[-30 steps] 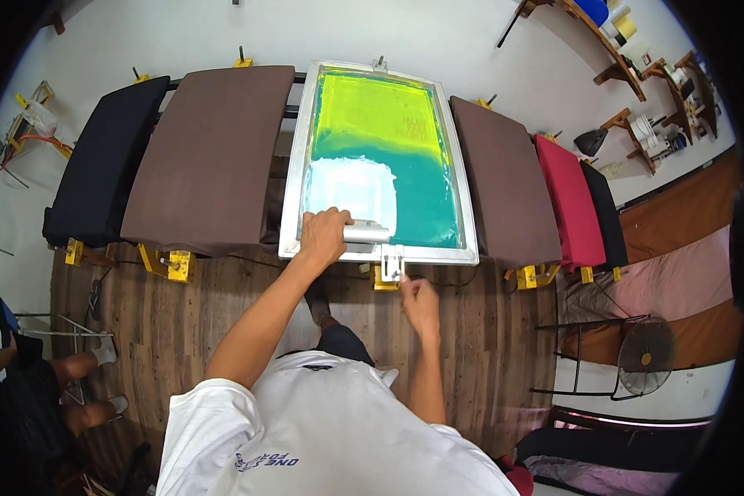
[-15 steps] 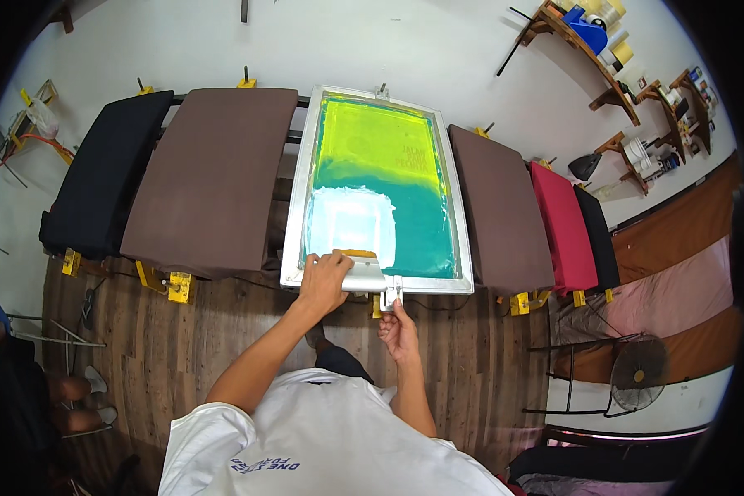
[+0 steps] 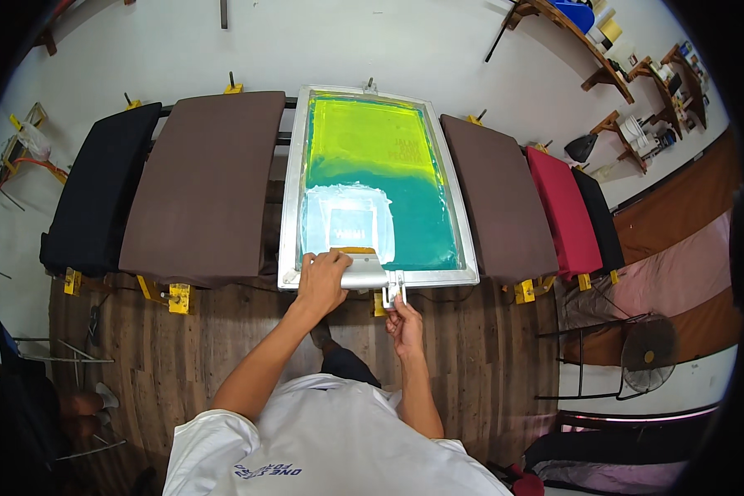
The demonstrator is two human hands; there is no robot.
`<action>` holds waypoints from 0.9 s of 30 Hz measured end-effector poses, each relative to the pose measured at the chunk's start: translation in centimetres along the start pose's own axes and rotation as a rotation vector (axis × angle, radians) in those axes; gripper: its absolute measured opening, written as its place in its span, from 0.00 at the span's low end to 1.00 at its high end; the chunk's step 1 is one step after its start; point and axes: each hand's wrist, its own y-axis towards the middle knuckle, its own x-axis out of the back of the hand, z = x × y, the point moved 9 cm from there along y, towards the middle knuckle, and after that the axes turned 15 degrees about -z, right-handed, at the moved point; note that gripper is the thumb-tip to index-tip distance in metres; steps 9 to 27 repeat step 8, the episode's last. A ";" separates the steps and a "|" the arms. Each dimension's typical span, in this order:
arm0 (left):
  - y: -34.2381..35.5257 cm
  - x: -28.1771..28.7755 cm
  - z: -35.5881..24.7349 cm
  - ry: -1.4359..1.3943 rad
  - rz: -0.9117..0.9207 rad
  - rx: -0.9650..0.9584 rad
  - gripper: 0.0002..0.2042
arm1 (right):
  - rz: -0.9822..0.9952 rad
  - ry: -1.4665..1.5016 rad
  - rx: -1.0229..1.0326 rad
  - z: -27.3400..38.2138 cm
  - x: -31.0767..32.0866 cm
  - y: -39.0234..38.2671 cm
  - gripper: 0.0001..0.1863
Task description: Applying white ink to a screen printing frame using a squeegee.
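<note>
A silk-screen printing frame of silvery metal lies in front of me, its mesh coloured yellow-green at the far end and teal nearer. White ink covers the near left part of the mesh, with a paler square in it. My left hand is closed over the left end of a squeegee with a metal holder and an amber blade, at the frame's near edge. Just right of it, my right hand has thumb and fingers closed on a small metal bracket on that edge.
Brown cloth-covered boards stand on both sides of the frame. Farther out are black boards and a red one, with yellow clamps beneath. A fan stands at the right. Shelves hang on the wall.
My view has shifted slightly. A pale mark now shows in the white ink above the squeegee. Both hands keep their holds on the squeegee and the bracket.
</note>
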 end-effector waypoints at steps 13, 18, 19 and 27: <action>0.1 1.4 -0.2 -0.009 -0.033 0.019 0.28 | -0.045 -0.013 0.082 0.9 -0.6 0.0 0.11; 0.1 1.4 -0.2 -0.009 -0.033 0.019 0.28 | -0.045 -0.013 0.082 0.9 -0.6 0.0 0.11; 0.1 1.4 -0.2 -0.009 -0.033 0.019 0.28 | -0.045 -0.013 0.082 0.9 -0.6 0.0 0.11; 0.1 1.4 -0.2 -0.009 -0.033 0.019 0.28 | -0.045 -0.013 0.082 0.9 -0.6 0.0 0.11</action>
